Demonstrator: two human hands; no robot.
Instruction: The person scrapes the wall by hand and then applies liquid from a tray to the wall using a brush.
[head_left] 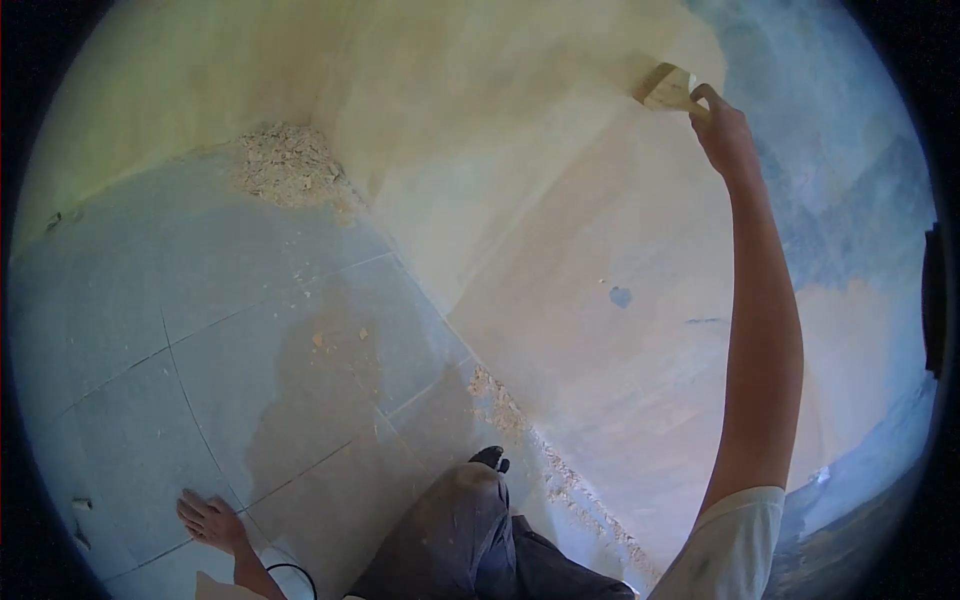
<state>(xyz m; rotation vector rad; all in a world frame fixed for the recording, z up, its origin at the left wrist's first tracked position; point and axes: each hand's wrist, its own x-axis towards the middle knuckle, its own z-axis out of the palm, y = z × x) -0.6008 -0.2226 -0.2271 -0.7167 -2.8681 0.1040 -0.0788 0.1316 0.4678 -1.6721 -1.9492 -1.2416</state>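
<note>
My right hand (724, 132) is raised at the end of a stretched arm, fingers closed round the handle of a wide flat brush (670, 90). The brush's darker bristle edge points left and lies against the patchy yellowish-beige wall (590, 200). Low on the left, my left hand (208, 520) holds nothing; its fingers are extended and apart over the grey tiled floor (110, 400).
Pale flakes lie in a heap (287, 165) in the corner and in a strip (590, 510) along the wall's foot. My bent knee and black shoe (490, 458) are close to the wall. Small dark scraps (81, 505) rest at the far left, and a thin black cord (300, 572) curves near my left arm.
</note>
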